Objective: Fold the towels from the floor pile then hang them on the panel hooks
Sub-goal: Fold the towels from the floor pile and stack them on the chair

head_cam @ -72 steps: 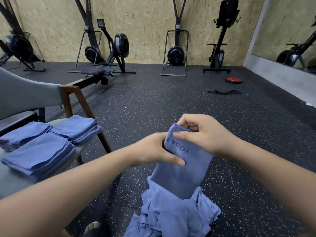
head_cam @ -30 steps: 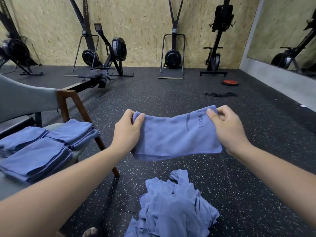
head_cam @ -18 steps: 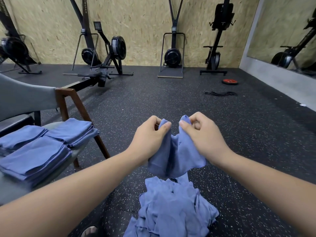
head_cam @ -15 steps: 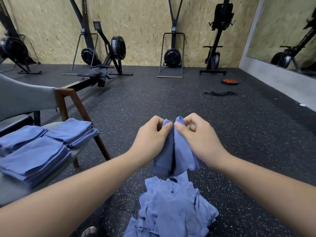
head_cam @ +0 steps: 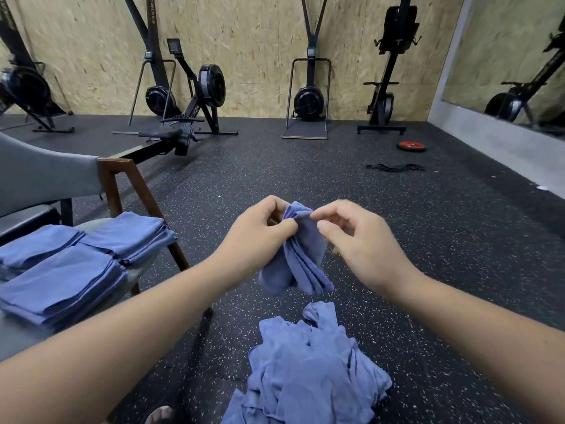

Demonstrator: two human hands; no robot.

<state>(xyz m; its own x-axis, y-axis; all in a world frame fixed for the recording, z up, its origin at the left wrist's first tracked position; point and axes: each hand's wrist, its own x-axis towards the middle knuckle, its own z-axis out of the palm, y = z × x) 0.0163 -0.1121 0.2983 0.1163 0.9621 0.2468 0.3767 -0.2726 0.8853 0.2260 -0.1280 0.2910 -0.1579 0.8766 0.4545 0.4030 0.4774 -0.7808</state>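
A blue towel (head_cam: 301,258), folded into a narrow hanging bundle, is in front of me at chest height. My left hand (head_cam: 260,237) grips its top, fingers curled round the gathered layers. My right hand (head_cam: 357,243) is just to the right, fingers loosely curled, its index fingertip at the towel's top corner, with no clear grip. Below on the dark floor lies the crumpled pile of blue towels (head_cam: 308,368). No panel or hooks are in view.
A grey chair with a wooden frame (head_cam: 122,179) at left carries three stacks of folded blue towels (head_cam: 61,283). Rowing machines (head_cam: 183,130) line the far plywood wall. A red weight plate (head_cam: 411,145) and a black band (head_cam: 394,167) lie far right.
The towel was held spread wide, then my hands came together and folded it in half. Now the left hand alone grips the top and the right hand has loosened and drawn slightly away.
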